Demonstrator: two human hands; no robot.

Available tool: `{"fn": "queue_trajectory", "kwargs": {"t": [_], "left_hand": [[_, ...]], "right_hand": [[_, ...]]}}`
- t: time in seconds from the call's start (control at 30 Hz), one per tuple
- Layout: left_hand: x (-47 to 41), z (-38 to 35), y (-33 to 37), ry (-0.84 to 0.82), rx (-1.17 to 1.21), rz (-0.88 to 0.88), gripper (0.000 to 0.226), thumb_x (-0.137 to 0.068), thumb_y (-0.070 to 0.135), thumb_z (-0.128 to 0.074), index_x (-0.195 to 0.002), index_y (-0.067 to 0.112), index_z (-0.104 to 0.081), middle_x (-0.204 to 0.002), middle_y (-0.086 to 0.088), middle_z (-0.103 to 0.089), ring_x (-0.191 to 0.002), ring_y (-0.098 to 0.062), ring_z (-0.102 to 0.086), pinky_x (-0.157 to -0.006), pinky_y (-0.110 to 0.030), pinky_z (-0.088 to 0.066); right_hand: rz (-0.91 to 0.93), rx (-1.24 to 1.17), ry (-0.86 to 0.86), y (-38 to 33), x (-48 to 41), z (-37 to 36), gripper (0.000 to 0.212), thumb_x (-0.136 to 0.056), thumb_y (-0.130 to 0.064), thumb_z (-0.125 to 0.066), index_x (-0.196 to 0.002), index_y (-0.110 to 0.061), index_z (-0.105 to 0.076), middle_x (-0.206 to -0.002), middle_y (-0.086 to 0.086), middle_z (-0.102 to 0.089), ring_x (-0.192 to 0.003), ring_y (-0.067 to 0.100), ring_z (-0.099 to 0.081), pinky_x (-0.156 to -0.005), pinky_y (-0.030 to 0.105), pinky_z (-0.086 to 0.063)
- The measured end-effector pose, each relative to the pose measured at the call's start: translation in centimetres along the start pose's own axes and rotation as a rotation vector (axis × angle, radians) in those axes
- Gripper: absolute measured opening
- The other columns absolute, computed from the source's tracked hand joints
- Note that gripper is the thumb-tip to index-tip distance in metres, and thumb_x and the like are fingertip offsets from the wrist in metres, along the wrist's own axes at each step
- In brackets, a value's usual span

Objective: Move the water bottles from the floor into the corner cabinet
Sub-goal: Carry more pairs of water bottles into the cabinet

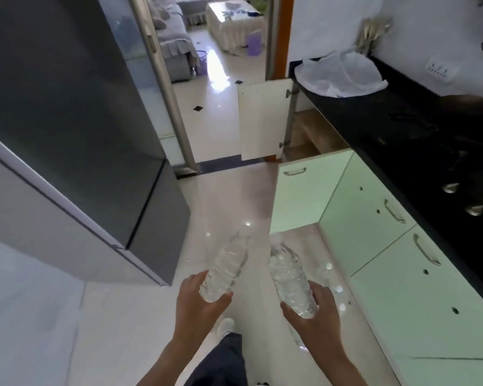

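Observation:
My left hand point(200, 305) grips the base of a clear water bottle point(226, 267) whose neck points forward. My right hand point(315, 310) holds a second clear water bottle point(289, 277) the same way, white cap forward. More clear bottles point(331, 282) stand on the floor to the right, against the green cabinet fronts. Ahead, the corner cabinet point(307, 135) under the black counter stands with its white door point(264, 121) swung open, showing a wooden interior.
A tall grey fridge point(76, 129) fills the left side. Green cabinet doors point(374, 227) with metal handles run along the right under a black countertop point(418, 129) carrying a white mesh cover point(340, 76). A doorway point(215, 79) ahead leads to a living room. My shoe point(226, 325) is below.

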State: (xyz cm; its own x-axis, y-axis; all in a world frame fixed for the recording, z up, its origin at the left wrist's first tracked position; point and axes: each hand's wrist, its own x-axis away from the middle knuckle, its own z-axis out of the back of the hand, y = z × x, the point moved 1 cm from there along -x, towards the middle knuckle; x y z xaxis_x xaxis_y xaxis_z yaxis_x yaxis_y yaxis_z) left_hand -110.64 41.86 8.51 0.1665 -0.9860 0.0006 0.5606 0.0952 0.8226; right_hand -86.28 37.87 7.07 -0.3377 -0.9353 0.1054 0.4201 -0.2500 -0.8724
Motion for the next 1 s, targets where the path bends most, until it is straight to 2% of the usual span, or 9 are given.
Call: {"fn": "queue_trajectory", "kwargs": {"t": [0.1,0.17,0.27,0.33,0.47,0.57,0.73,0.9,1.0], "left_hand": [[-3.1,2.2,-0.5,0.072,0.024,0.061,0.024,-0.065,0.042,-0.079,-0.081,0.031,-0.064,-0.074,0.013,-0.066,-0.069,-0.011,-0.063,-0.058,-0.029,-0.051],[-5.7,3.4,-0.4,0.114,0.055,0.074,0.022,-0.067,0.025,-0.084,-0.076,0.028,-0.063,-0.069,0.009,-0.064,-0.063,-0.014,-0.061,-0.052,-0.028,-0.050],[-10.4,4.6,-1.1,0.108,0.112,0.071,0.024,-0.069,0.012,-0.083,-0.070,0.023,-0.062,-0.078,0.011,-0.065,-0.066,-0.016,-0.060,-0.051,-0.022,-0.047],[-14.0,5.2,-2.5,0.078,0.126,0.094,0.024,-0.069,0.013,-0.084,-0.068,0.023,-0.062,-0.073,0.005,-0.065,-0.061,-0.019,-0.061,-0.048,-0.024,-0.048],[-20.4,6.2,-5.0,0.018,0.130,0.159,0.022,-0.067,0.029,-0.082,-0.076,0.025,-0.063,-0.060,-0.001,-0.064,-0.048,-0.022,-0.062,-0.045,-0.045,-0.052],[-25.2,6.6,-4.7,0.019,0.104,0.130,0.023,-0.066,0.027,-0.084,-0.074,0.029,-0.062,-0.064,0.002,-0.064,-0.053,-0.018,-0.063,-0.048,-0.043,-0.054],[-34.5,4.6,-4.2,0.006,0.095,0.116,0.030,-0.065,0.032,-0.087,-0.087,0.030,-0.066,-0.080,0.006,-0.064,-0.075,-0.011,-0.062,-0.060,-0.029,-0.049],[-44.7,0.4,-2.8,0.024,0.089,0.106,0.043,-0.064,0.033,-0.088,-0.098,0.037,-0.061,-0.091,0.009,-0.062,-0.084,-0.010,-0.062,-0.068,-0.029,-0.052],[-51.1,-2.0,-1.1,0.026,0.091,0.127,0.042,-0.064,0.035,-0.087,-0.097,0.038,-0.062,-0.094,0.012,-0.062,-0.087,-0.008,-0.062,-0.070,-0.030,-0.054]], "right_hand": [[0.054,-0.049,-0.020,-3.0,-3.3,-3.2,0.051,-0.063,-0.016,-0.090,-0.102,-0.026,-0.059,-0.096,-0.006,-0.055,-0.091,-0.008,-0.053,-0.071,0.002,-0.038],[0.070,-0.057,-0.016,-4.6,-5.8,-5.5,0.051,-0.063,-0.016,-0.090,-0.102,-0.025,-0.059,-0.095,-0.005,-0.056,-0.090,-0.005,-0.054,-0.070,0.003,-0.039],[0.061,-0.053,-0.004,-6.2,-9.8,-9.5,0.049,-0.063,-0.017,-0.090,-0.102,-0.024,-0.061,-0.094,-0.004,-0.056,-0.087,0.000,-0.056,-0.069,0.005,-0.040],[0.048,-0.045,0.009,-7.1,-12.2,-11.9,0.049,-0.063,-0.018,-0.091,-0.101,-0.022,-0.060,-0.093,-0.002,-0.056,-0.085,0.001,-0.055,-0.068,0.006,-0.040],[-0.017,-0.035,0.015,-8.6,-16.8,-15.9,0.049,-0.064,-0.022,-0.091,-0.103,-0.020,-0.061,-0.095,-0.001,-0.057,-0.086,0.006,-0.056,-0.066,0.014,-0.039],[-0.034,-0.024,0.027,-10.3,-20.5,-17.7,0.050,-0.064,-0.023,-0.090,-0.104,-0.022,-0.060,-0.095,-0.003,-0.058,-0.087,0.012,-0.058,-0.066,0.017,-0.040],[-0.017,0.004,0.047,-12.5,-29.2,-18.8,0.049,-0.065,-0.025,-0.090,-0.103,-0.020,-0.060,-0.094,-0.004,-0.058,-0.087,0.002,-0.054,-0.066,0.012,-0.040],[-0.006,-0.026,0.061,-13.7,-40.7,-19.9,0.046,-0.068,-0.027,-0.089,-0.103,-0.017,-0.060,-0.094,-0.004,-0.057,-0.088,0.009,-0.056,-0.067,0.017,-0.040],[-0.013,-0.067,0.050,-15.0,-47.7,-20.1,0.050,-0.066,-0.039,-0.087,-0.104,-0.020,-0.060,-0.097,-0.005,-0.056,-0.090,0.010,-0.056,-0.070,0.023,-0.043]]}}
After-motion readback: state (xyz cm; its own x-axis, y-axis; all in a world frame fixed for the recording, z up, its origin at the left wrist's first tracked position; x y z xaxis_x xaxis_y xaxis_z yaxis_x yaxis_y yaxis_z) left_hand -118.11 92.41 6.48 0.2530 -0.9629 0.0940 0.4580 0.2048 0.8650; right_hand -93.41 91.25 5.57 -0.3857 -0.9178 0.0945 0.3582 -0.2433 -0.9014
